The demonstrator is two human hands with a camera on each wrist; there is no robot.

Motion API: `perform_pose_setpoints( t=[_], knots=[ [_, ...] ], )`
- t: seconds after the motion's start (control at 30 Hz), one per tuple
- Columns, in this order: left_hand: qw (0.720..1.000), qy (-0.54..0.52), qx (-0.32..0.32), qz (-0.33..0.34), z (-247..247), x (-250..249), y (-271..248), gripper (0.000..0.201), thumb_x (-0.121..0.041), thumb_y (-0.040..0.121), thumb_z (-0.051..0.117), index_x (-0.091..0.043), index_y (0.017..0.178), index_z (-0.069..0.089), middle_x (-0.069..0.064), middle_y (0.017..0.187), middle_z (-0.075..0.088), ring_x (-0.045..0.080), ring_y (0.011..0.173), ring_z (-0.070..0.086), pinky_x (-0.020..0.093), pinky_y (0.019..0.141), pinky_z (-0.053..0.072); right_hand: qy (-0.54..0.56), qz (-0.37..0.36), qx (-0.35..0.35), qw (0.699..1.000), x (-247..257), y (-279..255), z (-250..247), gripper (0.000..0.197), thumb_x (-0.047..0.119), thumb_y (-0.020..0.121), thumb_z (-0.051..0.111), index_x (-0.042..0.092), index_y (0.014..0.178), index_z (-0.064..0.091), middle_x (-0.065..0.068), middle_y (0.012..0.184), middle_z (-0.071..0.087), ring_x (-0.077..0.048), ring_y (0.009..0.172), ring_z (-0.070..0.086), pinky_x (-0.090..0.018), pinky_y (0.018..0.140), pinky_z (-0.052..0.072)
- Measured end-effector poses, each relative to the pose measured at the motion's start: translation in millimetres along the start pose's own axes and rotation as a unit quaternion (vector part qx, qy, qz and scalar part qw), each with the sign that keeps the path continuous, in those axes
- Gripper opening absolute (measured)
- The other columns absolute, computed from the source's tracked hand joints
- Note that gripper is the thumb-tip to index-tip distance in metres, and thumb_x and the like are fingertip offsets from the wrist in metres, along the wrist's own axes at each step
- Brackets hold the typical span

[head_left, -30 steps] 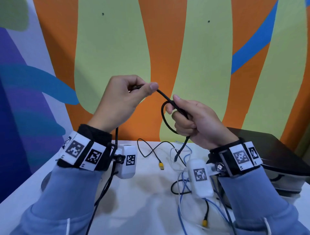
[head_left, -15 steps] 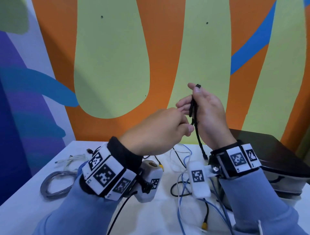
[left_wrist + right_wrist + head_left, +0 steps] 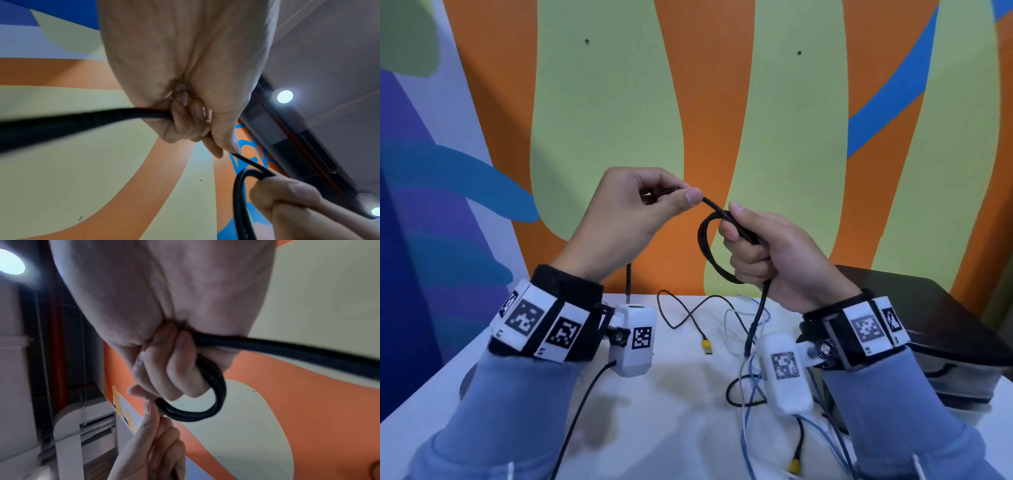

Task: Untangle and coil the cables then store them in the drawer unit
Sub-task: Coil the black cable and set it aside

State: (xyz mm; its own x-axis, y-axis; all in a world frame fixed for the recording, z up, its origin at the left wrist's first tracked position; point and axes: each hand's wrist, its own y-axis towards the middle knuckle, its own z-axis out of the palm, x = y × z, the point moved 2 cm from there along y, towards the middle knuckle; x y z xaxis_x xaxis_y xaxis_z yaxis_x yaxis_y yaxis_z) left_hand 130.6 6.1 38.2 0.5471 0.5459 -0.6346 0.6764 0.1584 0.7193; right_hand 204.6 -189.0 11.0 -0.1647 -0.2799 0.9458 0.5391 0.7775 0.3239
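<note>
Holding the black cable (image 3: 704,236) above the table (image 3: 674,404), your two hands work it in mid-air in front of the painted wall (image 3: 791,137). Your left hand (image 3: 626,219) pinches the cable between thumb and curled fingers; from that pinch a short taut span runs rightward and slightly downward to your right hand (image 3: 774,253), so the cable's long axis here lies nearly across the scene, left to right. Your right hand is clenched round gathered turns of the same cable: a loop bulges out on the left side of the fist, standing roughly upright, and in the right wrist view (image 3: 197,402) it shows as at least two strands lying side by side. Below the right fist a free tail hangs almost straight down, its plug end pointing at the table just beside the right wrist camera (image 3: 786,373). A further stretch of black cable drops from under your left hand behind the left wrist camera (image 3: 637,339). On the table between your forearms lie a thin black cable with a yellow plug (image 3: 707,346), pointing toward you, and tangled blue cables (image 3: 751,404) and white cables (image 3: 729,329) on the right. The dark drawer unit (image 3: 928,325) stands at the far right edge.
</note>
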Motion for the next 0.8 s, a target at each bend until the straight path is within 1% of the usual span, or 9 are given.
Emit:
perform_pose_setpoints(
  t=[0.07, 0.13, 0.2, 0.3, 0.37, 0.47, 0.57, 0.63, 0.8],
  knots=[
    [1.000, 0.000, 0.011, 0.011, 4, 4, 1, 0.014, -0.028, 0.099, 0.076, -0.015, 0.099, 0.082, 0.001, 0.075, 0.066, 0.007, 0.070, 0.052, 0.021, 0.066, 0.041, 0.041, 0.000, 0.011, 0.999, -1, 0, 2, 0.038, 0.035, 0.110, 0.037, 0.016, 0.080, 0.049, 0.009, 0.057, 0.019, -0.006, 0.044, 0.011, -0.022, 0.042, 0.012],
    [0.999, 0.015, 0.018, 0.022, 8, 9, 1, 0.010, -0.030, 0.100, 0.073, -0.026, 0.103, 0.082, -0.003, 0.092, 0.069, 0.009, 0.081, 0.059, 0.028, 0.072, 0.044, 0.086, -0.002, 0.020, 0.996, 1, -1, 2, 0.037, 0.037, 0.109, 0.038, 0.017, 0.079, 0.048, 0.011, 0.056, 0.018, -0.007, 0.044, 0.009, -0.021, 0.041, 0.012],
    [0.998, 0.050, 0.026, 0.031, 13, 13, 1, 0.012, -0.029, 0.100, 0.074, -0.032, 0.108, 0.082, -0.005, 0.103, 0.067, 0.001, 0.086, 0.059, 0.024, 0.072, 0.042, 0.116, -0.006, 0.022, 0.993, 3, -1, 3, 0.036, 0.038, 0.107, 0.039, 0.018, 0.079, 0.048, 0.010, 0.058, 0.015, -0.008, 0.044, 0.007, -0.022, 0.041, 0.011],
    [0.996, 0.065, 0.065, 0.014, 20, 15, 2, 0.015, -0.025, 0.099, 0.075, -0.026, 0.110, 0.084, 0.006, 0.094, 0.074, 0.008, 0.079, 0.060, 0.028, 0.073, 0.045, 0.125, -0.014, 0.012, 0.992, 3, 0, 5, 0.038, 0.038, 0.109, 0.039, 0.019, 0.078, 0.050, 0.008, 0.059, 0.014, -0.009, 0.046, 0.007, -0.021, 0.041, 0.013],
    [0.995, 0.001, 0.100, -0.029, 25, 10, -1, 0.016, -0.014, 0.101, 0.072, -0.013, 0.112, 0.083, 0.016, 0.088, 0.076, 0.012, 0.076, 0.063, 0.029, 0.077, 0.055, 0.115, -0.022, -0.004, 0.993, 4, 1, 6, 0.039, 0.037, 0.111, 0.037, 0.018, 0.079, 0.049, 0.009, 0.059, 0.016, -0.008, 0.046, 0.009, -0.020, 0.041, 0.016],
    [0.982, -0.113, 0.120, -0.089, 29, 1, -6, 0.023, 0.001, 0.104, 0.062, 0.001, 0.123, 0.075, 0.015, 0.091, 0.077, 0.017, 0.079, 0.073, 0.027, 0.084, 0.061, 0.086, -0.041, -0.049, 0.994, 6, 3, 4, 0.038, 0.036, 0.112, 0.038, 0.017, 0.081, 0.047, 0.007, 0.060, 0.016, -0.006, 0.045, 0.012, -0.019, 0.041, 0.017],
    [0.966, -0.187, 0.125, -0.126, 27, -9, -7, 0.035, 0.007, 0.104, 0.054, -0.004, 0.134, 0.067, 0.026, 0.101, 0.078, 0.030, 0.085, 0.076, 0.033, 0.086, 0.062, 0.084, -0.053, -0.100, 0.990, 2, 6, -3, 0.037, 0.035, 0.113, 0.039, 0.016, 0.082, 0.047, 0.008, 0.059, 0.017, -0.005, 0.043, 0.014, -0.019, 0.041, 0.017],
    [0.965, -0.195, 0.126, -0.125, 26, -14, -8, 0.040, 0.009, 0.102, 0.053, -0.005, 0.138, 0.064, 0.027, 0.103, 0.078, 0.033, 0.088, 0.076, 0.034, 0.086, 0.062, 0.086, -0.056, -0.125, 0.987, -1, 9, -6, 0.036, 0.034, 0.112, 0.040, 0.016, 0.083, 0.048, 0.008, 0.058, 0.019, -0.005, 0.044, 0.014, -0.018, 0.039, 0.018],
    [0.979, -0.147, 0.113, -0.090, 35, -18, -11, 0.053, 0.002, 0.088, 0.081, -0.017, 0.135, 0.068, 0.024, 0.102, 0.079, 0.027, 0.096, 0.077, 0.043, 0.102, 0.061, 0.041, -0.063, -0.185, 0.980, -4, 12, -12, 0.036, 0.034, 0.112, 0.041, 0.018, 0.082, 0.050, 0.005, 0.063, 0.020, -0.006, 0.046, 0.014, -0.017, 0.039, 0.019]
  ],
)
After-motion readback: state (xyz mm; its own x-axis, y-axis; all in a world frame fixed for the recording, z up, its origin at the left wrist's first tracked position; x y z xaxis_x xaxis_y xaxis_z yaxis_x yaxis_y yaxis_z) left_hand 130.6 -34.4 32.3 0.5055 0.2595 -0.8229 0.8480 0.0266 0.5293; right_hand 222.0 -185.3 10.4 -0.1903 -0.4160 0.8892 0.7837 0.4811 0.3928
